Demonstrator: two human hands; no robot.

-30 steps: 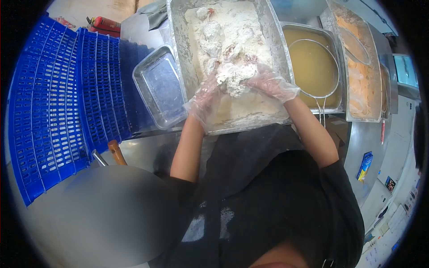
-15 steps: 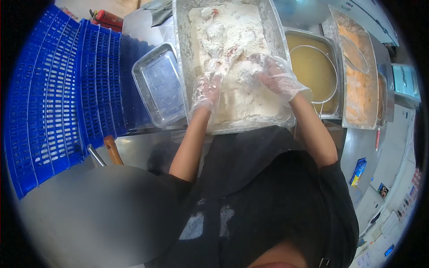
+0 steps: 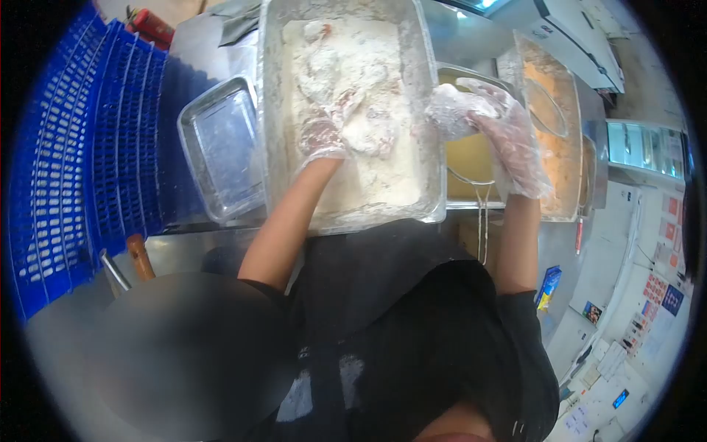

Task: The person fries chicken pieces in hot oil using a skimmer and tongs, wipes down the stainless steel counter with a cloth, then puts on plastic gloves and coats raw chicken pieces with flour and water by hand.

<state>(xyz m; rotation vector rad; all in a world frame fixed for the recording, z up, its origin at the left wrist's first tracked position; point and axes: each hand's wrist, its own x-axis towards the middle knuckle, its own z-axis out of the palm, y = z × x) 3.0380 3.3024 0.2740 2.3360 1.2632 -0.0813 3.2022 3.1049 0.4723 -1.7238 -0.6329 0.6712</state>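
Both my hands wear clear plastic gloves dusted with flour. My right hand point(image 3: 501, 125) is raised over the basin of pale yellow liquid point(image 3: 460, 171), its fingers closed round a chicken piece point(image 3: 451, 110) thickly coated in flour. Down in the large metal tray of flour point(image 3: 383, 188), my left hand point(image 3: 322, 136) has its fingers curled at a floured, pinkish chicken piece point(image 3: 346, 104); flour partly hides the fingertips. Beside it lies another coated piece point(image 3: 370, 132). More floured pieces point(image 3: 318, 31) rest toward the tray's far end.
Left of the flour stands a shallow metal pan point(image 3: 224, 147), with blue plastic baskets point(image 3: 125, 125) beyond it. A wire strainer point(image 3: 471, 180) sits in the liquid. Further right is a long tray of orange-tinted coating point(image 3: 552, 162). A fire extinguisher point(image 3: 151, 28) stands at upper left.
My right hand has lifted a floured chicken piece out of the flour and carried it right, over the liquid. My left hand stays in the flour tray. The whole view has shifted.
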